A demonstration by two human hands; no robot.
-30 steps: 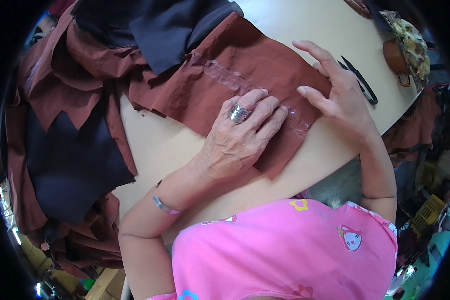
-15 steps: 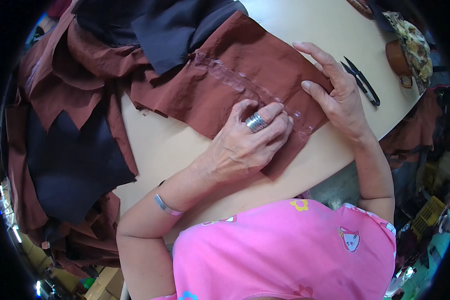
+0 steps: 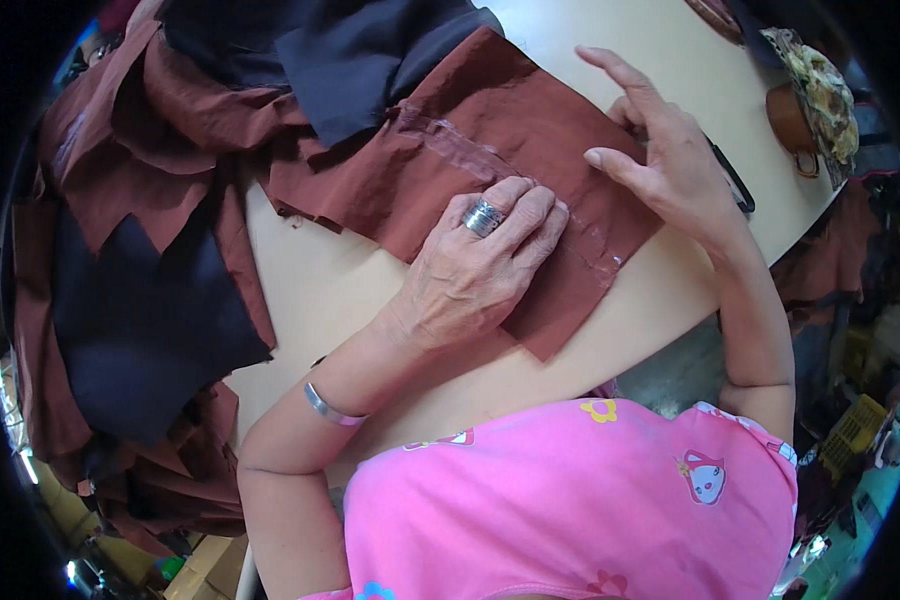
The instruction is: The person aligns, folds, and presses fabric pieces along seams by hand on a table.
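Reddish-brown cloth (image 3: 530, 110) lies spread on the pale table, with a shiny, wrinkled strip (image 3: 460, 150) running across it. My left hand (image 3: 485, 260), a silver ring on one finger, is closed, its curled fingertips pressed down at this strip. Whatever the fingertips pinch is hidden beneath them. Over the cloth's right edge is my right hand (image 3: 670, 165), thumb and index finger spread wide apart and the other fingers partly hidden. Black thread snips (image 3: 735, 180) lie just behind it, partly covered by the hand.
Black cloth (image 3: 370, 70) lies at the table's back. More brown cloth (image 3: 155, 180) and a black piece (image 3: 145, 330) hang over the left side. A brown cup-like object (image 3: 792, 120) is near the right edge of the table (image 3: 610, 350), beside a patterned cloth (image 3: 820, 85).
My left hand moved right and toward me along the strip, then back up and left. My right hand's index finger has lifted and moved away from the cloth, and the hand now covers part of the snips.
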